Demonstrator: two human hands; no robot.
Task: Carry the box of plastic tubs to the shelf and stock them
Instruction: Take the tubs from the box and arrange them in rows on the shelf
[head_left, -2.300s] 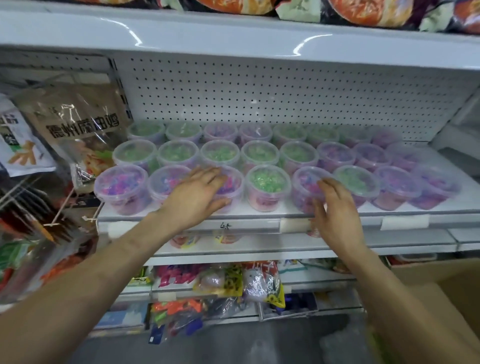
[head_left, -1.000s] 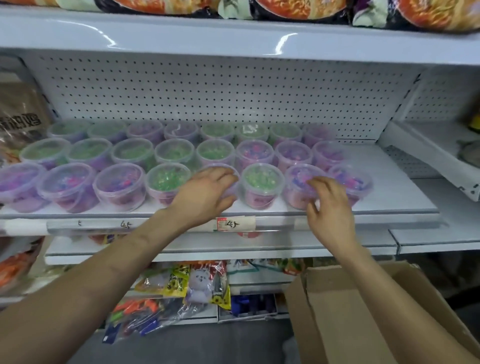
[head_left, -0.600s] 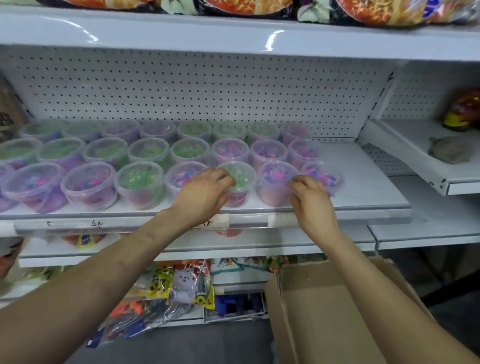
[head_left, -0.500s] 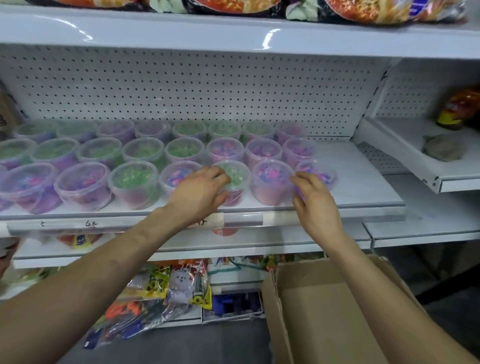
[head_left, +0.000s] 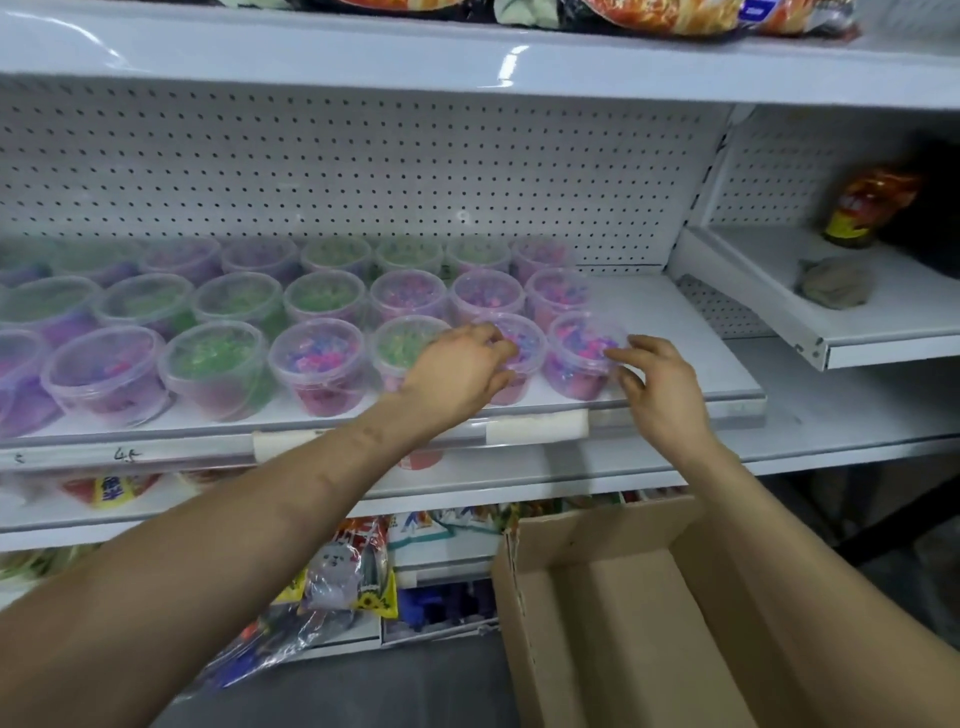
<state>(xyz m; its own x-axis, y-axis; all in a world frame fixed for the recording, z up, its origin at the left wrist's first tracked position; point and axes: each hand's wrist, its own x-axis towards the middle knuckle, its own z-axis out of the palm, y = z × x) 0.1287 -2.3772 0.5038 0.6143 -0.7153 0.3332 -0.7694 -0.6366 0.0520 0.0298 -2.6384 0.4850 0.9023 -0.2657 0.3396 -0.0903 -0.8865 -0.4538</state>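
1. Head view, the shelf (head_left: 675, 332): clear lidded tubs (head_left: 322, 364) stand in three rows, front to back, rims nearly touching. They fill the shelf from its left edge towards the right, and a bare strip is left at the right end. Packing them tight probably keeps the rows straight and saves room.

2. Head view, the left hand (head_left: 457, 371): it lies palm-down over the second-last tub (head_left: 524, 343) in the front row, fingers spread and curled on the lid. It rests on the tub and presses it but is not closed round it. I judge it is steadying or nudging that tub into line.

3. Head view, the right hand (head_left: 660, 387): it sits at the right side of the end tub (head_left: 576, 358), fingers apart, fingertips (head_left: 615, 356) touching the rim and the thumb lower on the wall. This is a loose hold, not a clamp. It probably pushes the tub leftwards against its neighbour.

4. Head view, the cardboard box (head_left: 613, 623): it stands open below the shelf, beside the right forearm, within easy reach. The part in view shows no tubs. The rest is out of frame, so I cannot tell whether any remain.

5. Judgement: stocking looks nearly finished. What remains seems to be tidying the front row.
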